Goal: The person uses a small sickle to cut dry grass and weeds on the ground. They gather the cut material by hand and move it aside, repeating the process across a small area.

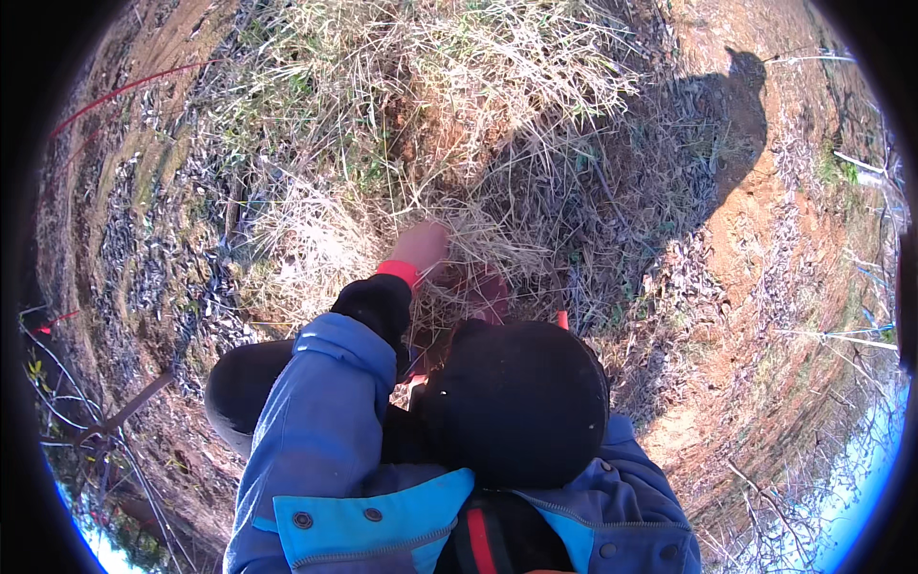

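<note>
My left hand (424, 246), with a red cuff at the wrist, reaches down into a clump of dry, straw-coloured grass (492, 239). Its fingers are curled into the stems and look closed on them; the fingertips are hidden. Just beyond my dark-clad knee (516, 402), a dim reddish shape (490, 295) lies in shadow among the stems. It seems to be part of my right hand or cuff, but its fingers cannot be made out. A short orange end of something (562, 319) sticks up beside the knee.
More dry grass (535, 57) spreads ahead, mixed with green blades. Bare reddish soil (751, 230) and dead leaves lie to the right, partly under my shadow. A thin red stem (134, 88) arches at the far left. Bare twigs (851, 340) stand at the right edge.
</note>
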A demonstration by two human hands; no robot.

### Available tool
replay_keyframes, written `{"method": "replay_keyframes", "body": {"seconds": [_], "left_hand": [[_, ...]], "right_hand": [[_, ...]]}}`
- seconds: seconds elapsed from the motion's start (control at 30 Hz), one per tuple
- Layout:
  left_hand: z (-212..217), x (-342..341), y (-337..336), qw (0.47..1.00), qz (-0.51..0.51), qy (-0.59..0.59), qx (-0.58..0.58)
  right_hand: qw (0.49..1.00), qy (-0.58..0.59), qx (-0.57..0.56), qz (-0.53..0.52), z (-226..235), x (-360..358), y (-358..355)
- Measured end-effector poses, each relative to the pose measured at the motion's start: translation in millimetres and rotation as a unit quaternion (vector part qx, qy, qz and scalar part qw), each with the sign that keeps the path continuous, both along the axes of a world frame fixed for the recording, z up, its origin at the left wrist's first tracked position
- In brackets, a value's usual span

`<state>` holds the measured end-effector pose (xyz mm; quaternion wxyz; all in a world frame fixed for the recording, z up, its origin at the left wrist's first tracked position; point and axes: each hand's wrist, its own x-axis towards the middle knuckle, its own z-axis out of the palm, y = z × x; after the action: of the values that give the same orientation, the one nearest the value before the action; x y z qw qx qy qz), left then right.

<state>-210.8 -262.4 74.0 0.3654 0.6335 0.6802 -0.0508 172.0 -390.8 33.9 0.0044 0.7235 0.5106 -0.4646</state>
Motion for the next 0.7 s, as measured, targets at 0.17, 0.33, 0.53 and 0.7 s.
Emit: {"method": "replay_keyframes", "body": {"seconds": [0.17,0.33,0.53,0.7], "left_hand": [[5.4,-39.4,-35.9,0.987,-0.028,0.103,0.122],[32.7,-117.6,-72.6,0.908,-0.048,0.362,0.206],[174.8,-204.8,-123.3,0.827,-0.028,0.489,0.275],[190.5,-234.6,-151.7,0.825,0.074,0.477,0.294]], "right_hand": [[0.984,0.025,0.165,0.066,9.3,-15.4,23.9],[0.960,0.172,0.212,0.065,54.8,-65.7,74.5],[0.956,0.201,0.200,0.077,65.7,-82.5,65.3],[0.960,0.221,0.169,0.026,57.6,-63.9,36.2]]}}
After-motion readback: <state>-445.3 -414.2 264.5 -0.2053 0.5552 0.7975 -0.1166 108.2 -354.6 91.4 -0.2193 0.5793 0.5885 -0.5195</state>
